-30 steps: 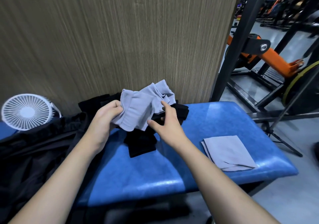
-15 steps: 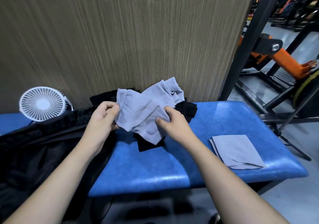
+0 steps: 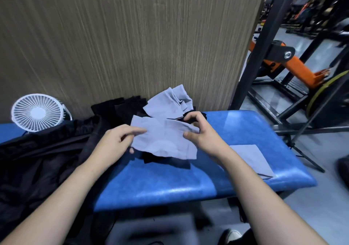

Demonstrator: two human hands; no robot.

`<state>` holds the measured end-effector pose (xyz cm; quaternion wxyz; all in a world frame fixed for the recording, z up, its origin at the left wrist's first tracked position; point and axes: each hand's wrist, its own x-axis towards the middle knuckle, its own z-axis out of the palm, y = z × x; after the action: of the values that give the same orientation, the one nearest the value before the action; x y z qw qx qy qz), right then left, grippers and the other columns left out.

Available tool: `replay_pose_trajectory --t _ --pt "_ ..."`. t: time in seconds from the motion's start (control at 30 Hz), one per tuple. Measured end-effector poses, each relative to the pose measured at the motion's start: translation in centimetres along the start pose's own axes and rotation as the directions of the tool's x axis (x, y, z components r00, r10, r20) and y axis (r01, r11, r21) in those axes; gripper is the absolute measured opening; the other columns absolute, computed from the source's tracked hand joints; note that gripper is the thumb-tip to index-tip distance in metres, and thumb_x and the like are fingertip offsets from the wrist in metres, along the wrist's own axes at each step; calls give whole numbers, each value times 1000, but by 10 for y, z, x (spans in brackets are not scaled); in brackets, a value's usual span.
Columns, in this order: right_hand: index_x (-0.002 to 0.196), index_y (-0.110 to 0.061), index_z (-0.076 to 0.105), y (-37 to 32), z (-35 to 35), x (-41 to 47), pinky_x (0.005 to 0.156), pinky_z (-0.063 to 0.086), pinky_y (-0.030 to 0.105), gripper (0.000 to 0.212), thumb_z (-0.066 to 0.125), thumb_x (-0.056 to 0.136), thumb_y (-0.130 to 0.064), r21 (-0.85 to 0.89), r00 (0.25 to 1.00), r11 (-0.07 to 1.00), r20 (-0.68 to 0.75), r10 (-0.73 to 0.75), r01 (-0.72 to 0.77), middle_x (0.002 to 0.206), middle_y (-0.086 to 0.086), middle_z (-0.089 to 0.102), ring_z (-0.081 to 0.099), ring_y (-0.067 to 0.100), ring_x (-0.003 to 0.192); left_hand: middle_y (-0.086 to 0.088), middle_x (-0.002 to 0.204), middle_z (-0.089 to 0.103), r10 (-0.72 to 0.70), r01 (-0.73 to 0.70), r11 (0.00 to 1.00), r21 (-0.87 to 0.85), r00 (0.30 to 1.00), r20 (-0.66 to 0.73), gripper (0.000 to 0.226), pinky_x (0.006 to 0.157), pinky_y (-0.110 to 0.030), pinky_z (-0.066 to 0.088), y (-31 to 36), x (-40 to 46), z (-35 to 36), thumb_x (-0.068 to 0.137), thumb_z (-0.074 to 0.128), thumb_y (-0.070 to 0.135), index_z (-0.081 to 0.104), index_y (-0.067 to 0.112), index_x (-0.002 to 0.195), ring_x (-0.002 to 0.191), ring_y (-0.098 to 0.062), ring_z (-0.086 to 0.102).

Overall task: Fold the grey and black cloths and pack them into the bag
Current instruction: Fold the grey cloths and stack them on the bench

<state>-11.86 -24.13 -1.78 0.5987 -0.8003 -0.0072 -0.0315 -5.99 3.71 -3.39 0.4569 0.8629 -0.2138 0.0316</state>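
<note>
Writing: none readable on any cloth or gear.
Grey cloth [image 3: 166,141]: pale, soft, lightly creased, spread between both hands above the blue bench [image 3: 170,184].
Left hand [image 3: 115,142]: grip pinches the cloth's left edge.
Right hand [image 3: 202,133]: grip pinches its right edge.
Black cloths [image 3: 166,159]: heaped under it on the bench.
Folded grey cloth [image 3: 253,159]: flat, at the bench's right.
Bag [image 3: 37,161]: black, left.
</note>
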Motion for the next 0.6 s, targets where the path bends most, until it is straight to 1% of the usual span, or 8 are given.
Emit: replay_pose_trajectory --t 0.07,0.17,0.23,0.33,0.4,0.47,0.53,0.6 --pt "97 -25 55 2 -7 -2 54 34 23 24 59 91 -2 -30 1000 1000 -2 -4 4 90 -1 52 40 11 62 9 83 62 -2 1 1000 15 999 50 41 72 -33 55 1 -2 6 99 50 1 76 33 103 58 -19 65" --pt "90 -14 58 9 -15 -4 52 33 21 17 59 90 3 -128 1000 992 -5 13 -13 78 -3 54 38 5 51 7 68 58 -21 13 998 65 991 134 38 60 -21 44 3 -6 14 98 54 6 76 36 98 52 -11 53" --pt "92 -12 60 15 -19 -7 52 33 15 14 61 89 1 -250 1000 968 -5 29 -30 71 -5 48 38 1 52 8 57 56 -64 40 992 120 977 205 32 52 -19 36 4 -8 18 97 57 12 77 36 98 47 -5 43" --pt "98 -17 59 24 -22 -11 53 34 14 14 64 91 -6 -394 997 916 11 83 -71 71 -3 47 42 8 60 11 59 58 -108 39 980 196 928 357 27 58 -18 39 1 -13 23 98 60 16 75 37 101 52 -4 52" --pt "103 -23 56 31 -22 -12 59 38 22 18 64 93 -10 -476 991 872 18 136 -111 81 2 53 48 13 70 10 64 59 -147 49 974 220 878 456 24 64 -21 44 -3 -17 25 98 61 20 73 39 105 58 -3 60" --pt "112 -26 52 37 -21 -13 70 38 31 25 63 94 -14 -595 985 794 21 172 -126 100 6 52 50 19 85 6 68 61 -156 37 970 241 852 499 23 65 -20 45 -6 -19 27 98 61 23 71 42 107 59 -3 60" --pt "126 -26 47 39 -19 -17 80 39 32 36 63 95 -20 -682 981 720 17 191 -128 112 3 43 51 21 95 4 70 62 -141 22 972 235 853 503 24 64 -19 45 -6 -20 28 99 60 24 70 43 110 57 -3 57" --pt "135 -25 43 41 -19 -20 90 42 35 46 64 93 -28 -742 987 663 4 162 -105 122 1 39 49 24 109 4 72 65 -132 21 974 227 864 485 26 66 -21 46 -7 -20 26 99 60 26 67 46 115 57 -3 56"
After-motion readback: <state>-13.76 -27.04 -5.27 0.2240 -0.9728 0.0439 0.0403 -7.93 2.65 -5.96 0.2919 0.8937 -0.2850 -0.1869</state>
